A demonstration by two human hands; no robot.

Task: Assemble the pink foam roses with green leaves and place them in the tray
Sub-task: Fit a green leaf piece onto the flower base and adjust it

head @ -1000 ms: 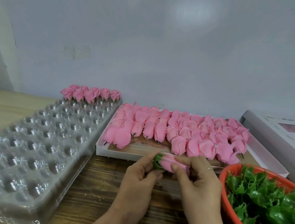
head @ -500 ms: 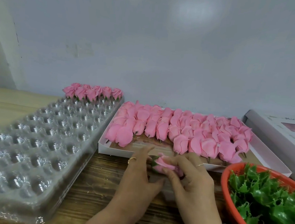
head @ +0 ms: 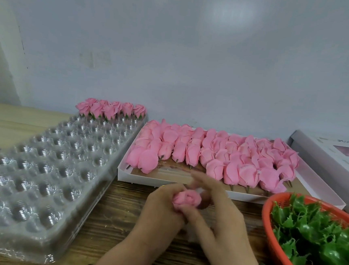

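Rose (head: 186,199), pink foam, at lower centre, gripped by left hand (head: 162,211) and pinched by right hand (head: 222,227) above the counter (head: 117,216). Clear tray (head: 39,173) at left holds finished roses (head: 110,109) along its far row. White box (head: 237,196) holds loose rose heads (head: 209,154). Red basket (head: 275,242) at lower right holds green leaves (head: 318,240).

The right hand's fingers (head: 205,180) are blurry. The red basket (head: 274,236) at four o'clock is cut off.
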